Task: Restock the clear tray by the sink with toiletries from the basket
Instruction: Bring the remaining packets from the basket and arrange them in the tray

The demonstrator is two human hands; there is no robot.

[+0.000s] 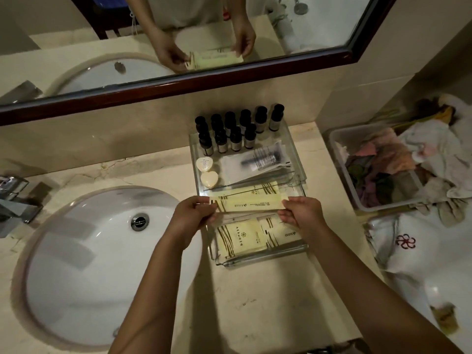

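Note:
The clear tray (299,159) stands on the counter right of the sink. It holds several dark small bottles (231,135) at the back, two heart-shaped soaps (209,179), clear packets with a dark comb (263,159), and cream packets (242,238) at the front. My left hand (192,215) and my right hand (302,213) pinch the two ends of a long cream packet (249,203), held flat just above the tray's middle. A plastic basket (339,164) sits to the right, filled with crumpled cloths.
A white round sink (76,264) with a metal drain lies left of the tray, a chrome tap (15,200) at the far left. A framed mirror (178,83) runs along the wall. White towels (419,241) with a red emblem lie at the right.

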